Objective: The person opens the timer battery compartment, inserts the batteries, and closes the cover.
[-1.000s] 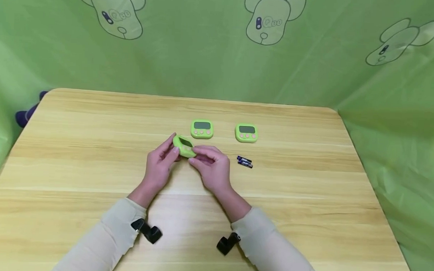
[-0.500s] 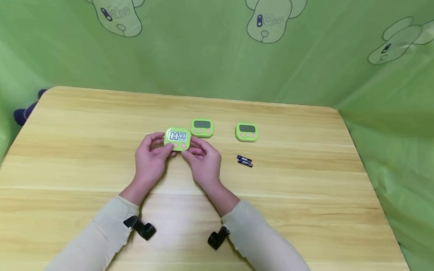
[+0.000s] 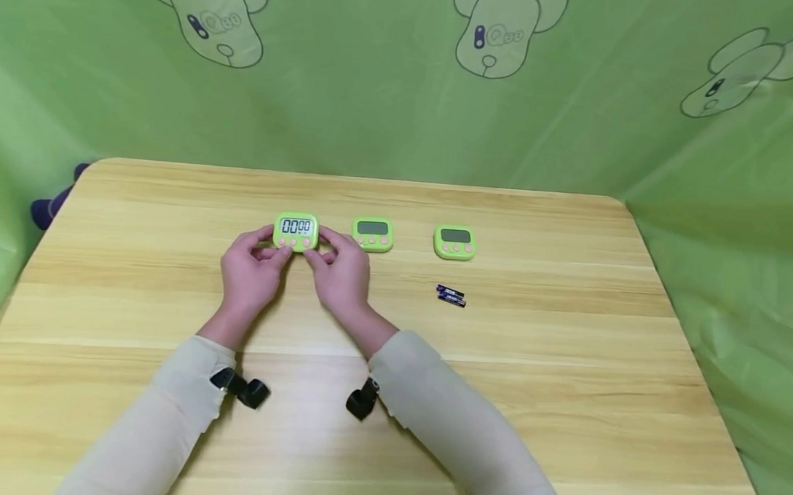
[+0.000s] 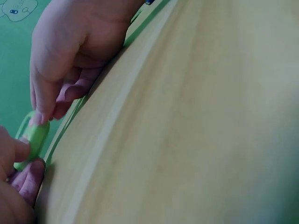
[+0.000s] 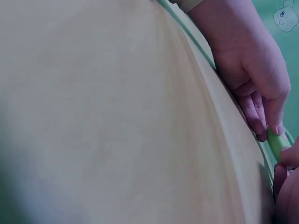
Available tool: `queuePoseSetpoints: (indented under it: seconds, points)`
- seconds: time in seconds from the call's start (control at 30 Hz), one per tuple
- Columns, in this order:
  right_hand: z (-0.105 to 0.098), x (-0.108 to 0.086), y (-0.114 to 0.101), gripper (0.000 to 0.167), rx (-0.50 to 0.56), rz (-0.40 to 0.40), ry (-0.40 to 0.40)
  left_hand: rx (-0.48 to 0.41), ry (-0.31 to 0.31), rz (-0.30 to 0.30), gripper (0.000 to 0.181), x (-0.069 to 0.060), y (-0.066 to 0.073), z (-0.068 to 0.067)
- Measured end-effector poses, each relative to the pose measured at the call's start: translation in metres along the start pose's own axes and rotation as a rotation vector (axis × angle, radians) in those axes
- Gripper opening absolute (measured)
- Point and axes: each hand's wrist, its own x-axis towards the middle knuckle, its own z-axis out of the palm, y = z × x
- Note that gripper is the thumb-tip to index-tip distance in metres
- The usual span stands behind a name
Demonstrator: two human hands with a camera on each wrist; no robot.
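Left hand (image 3: 250,275) and right hand (image 3: 341,275) pinch opposite edges of one rounded green plastic timer (image 3: 296,234), seemingly to leave its digits (image 3: 295,226) uncovered. Dark cylindrical batteries (image 3: 451,299) lie well apart.

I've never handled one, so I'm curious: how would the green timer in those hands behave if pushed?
The timer is probably stiff, showing no bend between the left hand and right hand. Laid flat, its broad, slim shape would likely slide rather than roll.
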Motion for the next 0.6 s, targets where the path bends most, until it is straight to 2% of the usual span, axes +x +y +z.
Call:
queuePoseSetpoints:
  seconds: [0.1, 0.23, 0.47, 0.6]
  points:
    - [0.0036, 0.0048, -0.0010, 0.047, -0.152, 0.031, -0.035, 0.090, 0.001, -0.039, 0.042, 0.0037, 0.0003, 0.0007]
    - [0.0066, 0.0072, -0.0018, 0.048, -0.271, 0.067, -0.062, 0.145, -0.003, -0.052, 0.043, 0.0048, -0.0002, 0.0011]
    - [0.0084, 0.0065, -0.0033, 0.046, -0.327, 0.066, -0.073, 0.191, -0.009, -0.044, 0.046, 0.0058, -0.0013, 0.0013]
    - [0.0075, 0.0060, -0.0021, 0.046, -0.287, 0.048, -0.053, 0.175, -0.011, -0.052, 0.048, 0.0072, -0.0016, 0.0033]
